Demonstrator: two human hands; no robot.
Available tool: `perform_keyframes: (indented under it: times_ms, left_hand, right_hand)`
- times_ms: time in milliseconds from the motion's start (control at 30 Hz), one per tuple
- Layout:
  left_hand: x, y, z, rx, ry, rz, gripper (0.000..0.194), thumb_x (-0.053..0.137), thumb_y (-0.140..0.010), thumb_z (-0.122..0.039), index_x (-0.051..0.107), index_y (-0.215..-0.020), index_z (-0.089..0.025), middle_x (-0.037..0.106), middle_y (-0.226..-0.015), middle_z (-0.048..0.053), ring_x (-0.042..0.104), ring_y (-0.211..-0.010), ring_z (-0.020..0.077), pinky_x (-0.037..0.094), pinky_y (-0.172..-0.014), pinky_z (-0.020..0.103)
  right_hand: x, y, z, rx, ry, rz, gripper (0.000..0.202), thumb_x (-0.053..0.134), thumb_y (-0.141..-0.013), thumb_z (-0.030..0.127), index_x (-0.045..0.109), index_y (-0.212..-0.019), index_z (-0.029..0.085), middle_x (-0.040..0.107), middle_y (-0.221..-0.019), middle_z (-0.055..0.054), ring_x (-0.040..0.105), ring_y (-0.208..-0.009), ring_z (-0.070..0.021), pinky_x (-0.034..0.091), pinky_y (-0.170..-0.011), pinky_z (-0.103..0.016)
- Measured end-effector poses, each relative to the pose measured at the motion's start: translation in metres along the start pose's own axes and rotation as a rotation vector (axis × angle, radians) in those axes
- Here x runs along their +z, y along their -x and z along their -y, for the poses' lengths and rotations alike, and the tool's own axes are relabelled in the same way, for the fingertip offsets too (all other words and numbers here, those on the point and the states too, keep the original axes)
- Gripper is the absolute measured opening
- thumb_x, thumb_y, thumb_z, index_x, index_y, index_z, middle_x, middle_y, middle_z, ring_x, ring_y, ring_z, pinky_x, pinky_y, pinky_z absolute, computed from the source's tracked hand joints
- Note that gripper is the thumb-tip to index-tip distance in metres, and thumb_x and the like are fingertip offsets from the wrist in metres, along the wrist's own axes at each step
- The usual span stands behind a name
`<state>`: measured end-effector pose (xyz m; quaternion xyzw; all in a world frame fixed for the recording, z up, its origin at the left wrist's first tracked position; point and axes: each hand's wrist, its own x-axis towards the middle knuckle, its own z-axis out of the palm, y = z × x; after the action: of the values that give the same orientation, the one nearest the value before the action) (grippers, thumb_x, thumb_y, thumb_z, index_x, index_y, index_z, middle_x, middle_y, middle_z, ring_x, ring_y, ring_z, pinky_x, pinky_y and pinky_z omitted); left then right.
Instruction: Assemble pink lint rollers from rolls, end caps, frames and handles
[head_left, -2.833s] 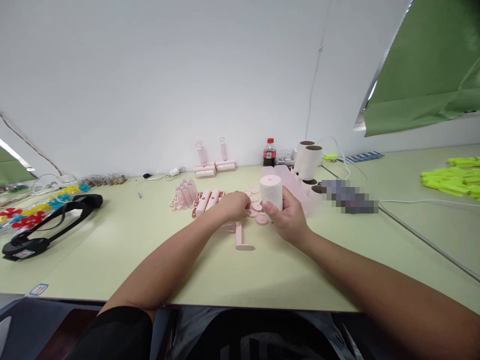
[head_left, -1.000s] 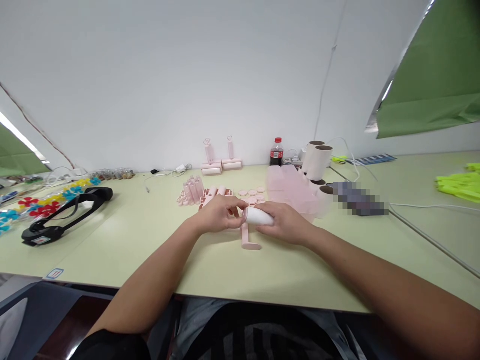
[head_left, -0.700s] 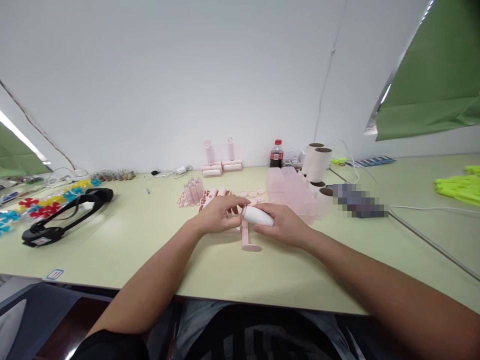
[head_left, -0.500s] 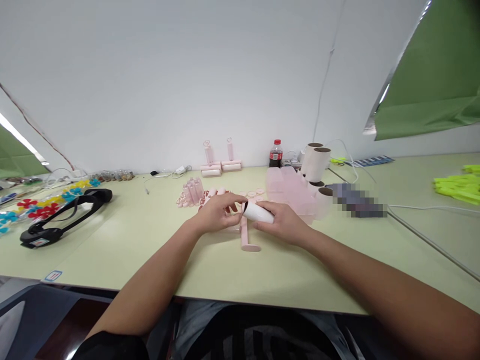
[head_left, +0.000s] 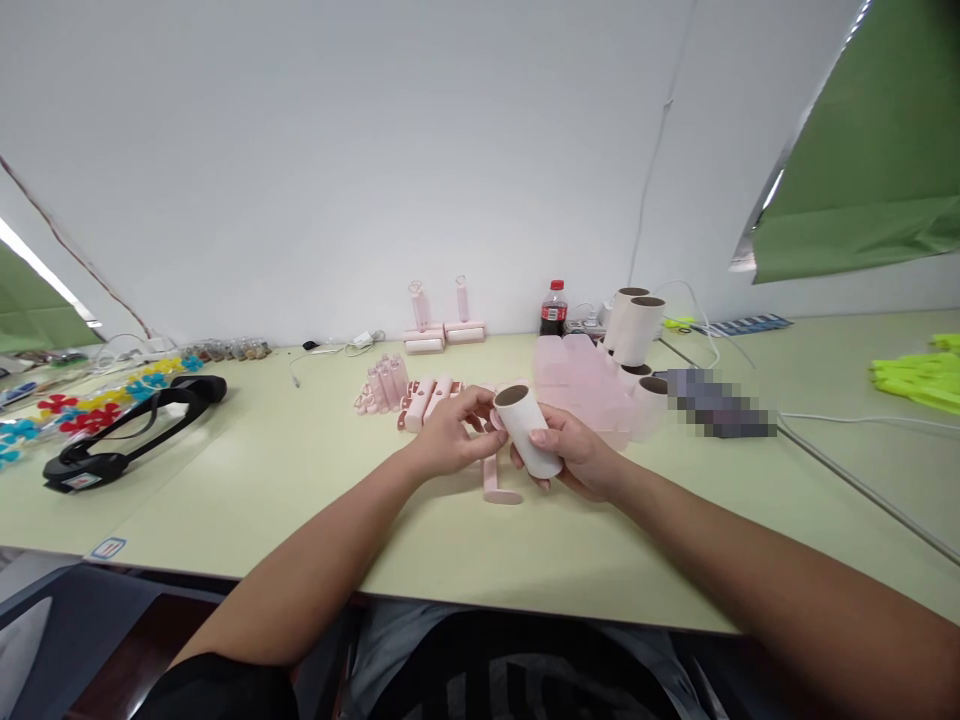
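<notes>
My right hand (head_left: 577,452) is wrapped round a white lint-roller refill (head_left: 534,440), which leans with its brown cardboard core facing up and away. My left hand (head_left: 459,432) is at the left of the roll's upper end, pinching a small pink round piece (head_left: 498,423) mostly hidden by the fingers. Below the hands a pink lint-roller handle (head_left: 491,482) lies on the table, its upper part covered. Beyond my left hand are several pink cases with white rolls (head_left: 422,400). Clear pink tubes (head_left: 387,382) stand to their left.
Translucent pink covers (head_left: 574,385) and more white rolls (head_left: 640,335) stand at the right, near a cola bottle (head_left: 553,312). Two finished-looking pink sets (head_left: 465,331) are by the wall. A black strap device (head_left: 135,435) lies left; cables cross the right side.
The white roll has turned from lying sideways to leaning upright, its open core now facing up. My right hand has rolled with it. My left hand has shifted slightly right, close beside it.
</notes>
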<state>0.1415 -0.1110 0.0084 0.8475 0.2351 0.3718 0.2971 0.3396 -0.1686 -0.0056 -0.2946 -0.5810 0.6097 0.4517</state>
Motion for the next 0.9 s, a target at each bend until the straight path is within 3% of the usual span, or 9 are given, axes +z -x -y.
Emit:
perform_keyframes:
  times_ms: [133, 300, 400, 500, 700, 800, 900]
  left_hand:
    - [0.006, 0.001, 0.000, -0.017, 0.022, 0.072, 0.031, 0.065, -0.079, -0.023, 0.057, -0.109, -0.019, 0.063, -0.102, 0.004, 0.063, -0.088, 0.0146, 0.053, -0.081, 0.029]
    - [0.003, 0.003, 0.006, 0.005, 0.259, 0.093, 0.062, 0.067, -0.084, -0.031, 0.039, -0.140, -0.024, 0.055, -0.135, 0.012, 0.053, -0.124, 0.0236, 0.044, -0.103, 0.038]
    - [0.004, 0.003, 0.011, 0.007, 0.405, 0.038, 0.061, 0.068, -0.086, -0.038, 0.042, -0.139, -0.024, 0.062, -0.123, 0.012, 0.058, -0.117, 0.0241, 0.045, -0.099, 0.038]
    - [0.005, 0.000, 0.014, -0.030, 0.482, -0.066, 0.055, 0.075, -0.081, -0.039, 0.051, -0.127, -0.021, 0.066, -0.104, 0.009, 0.063, -0.101, 0.0210, 0.048, -0.087, 0.033]
    - [-0.006, -0.010, 0.011, -0.084, 0.551, -0.475, 0.054, 0.081, -0.070, -0.045, 0.057, -0.111, -0.020, 0.067, -0.090, 0.004, 0.063, -0.080, 0.0160, 0.051, -0.071, 0.027]
    - [-0.011, -0.012, 0.009, -0.108, 0.508, -0.603, 0.051, 0.081, -0.069, -0.046, 0.060, -0.106, -0.018, 0.067, -0.089, 0.004, 0.063, -0.080, 0.0160, 0.051, -0.071, 0.027]
    - [-0.011, -0.013, 0.008, -0.121, 0.479, -0.631, 0.049, 0.081, -0.068, -0.045, 0.061, -0.103, -0.018, 0.067, -0.090, 0.005, 0.063, -0.082, 0.0167, 0.051, -0.070, 0.026]
  right_hand:
    - [0.002, -0.001, -0.001, 0.017, 0.028, -0.038, 0.036, 0.072, -0.077, 0.048, 0.061, -0.091, 0.017, 0.061, -0.066, -0.001, 0.051, -0.047, -0.0106, 0.041, -0.038, -0.021]
    - [0.001, -0.002, -0.002, 0.041, 0.096, -0.080, 0.037, 0.070, -0.078, 0.050, 0.059, -0.089, 0.016, 0.060, -0.064, 0.000, 0.049, -0.046, -0.0100, 0.040, -0.038, -0.021]
    - [0.002, -0.002, -0.003, 0.061, 0.147, -0.064, 0.040, 0.071, -0.077, 0.052, 0.059, -0.088, 0.016, 0.059, -0.063, 0.001, 0.049, -0.044, -0.0093, 0.040, -0.038, -0.021]
    - [0.005, -0.003, -0.002, 0.058, 0.185, -0.117, 0.042, 0.065, -0.081, 0.057, 0.061, -0.091, 0.016, 0.057, -0.063, 0.001, 0.049, -0.045, -0.0096, 0.042, -0.038, -0.020]
    - [-0.001, -0.010, 0.004, 0.205, 0.080, -0.470, 0.032, 0.055, -0.092, 0.045, 0.062, -0.105, 0.016, 0.065, -0.088, -0.009, 0.061, -0.062, -0.0143, 0.041, -0.034, -0.019]
    - [-0.004, -0.011, 0.005, 0.262, 0.014, -0.487, 0.033, 0.057, -0.091, 0.041, 0.060, -0.111, 0.015, 0.066, -0.105, -0.013, 0.063, -0.061, -0.0129, 0.041, -0.033, -0.018]
    - [-0.005, -0.010, 0.002, 0.253, -0.023, -0.443, 0.051, 0.063, -0.088, 0.040, 0.051, -0.133, 0.020, 0.063, -0.123, -0.015, 0.070, -0.071, -0.0159, 0.042, -0.033, -0.018]
